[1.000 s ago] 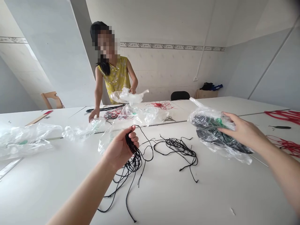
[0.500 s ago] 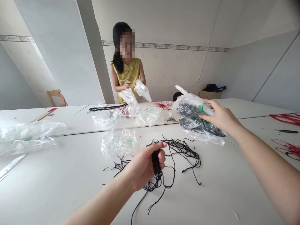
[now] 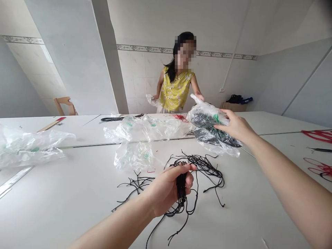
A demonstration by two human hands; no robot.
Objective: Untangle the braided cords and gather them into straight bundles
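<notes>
In the head view, my left hand point(image 3: 168, 188) is closed round a bundle of black cords point(image 3: 181, 183) above the table. Their loose, knotted ends hang and spread below and beside the hand. Just beyond it lies a tangled pile of black cords point(image 3: 207, 167). My right hand point(image 3: 237, 128) grips the right side of a clear plastic bag point(image 3: 201, 117) that has green print and dark contents. What exactly is inside cannot be made out through the crinkled plastic. More black cords point(image 3: 135, 183) reach out on the left of my left wrist.
Several clear plastic bags point(image 3: 135, 152) lie mid-table, with another bag point(image 3: 33, 148) at left. Red cords point(image 3: 181, 118) lie at the far side; red loops point(image 3: 317, 167) and a dark slim tool point(image 3: 321, 149) are at right. A person in yellow point(image 3: 176, 90) stands opposite.
The person opposite has moved right, lowering one plastic bag to their side and reaching a hand toward the bag in my right hand. Both my hands keep their holds.
</notes>
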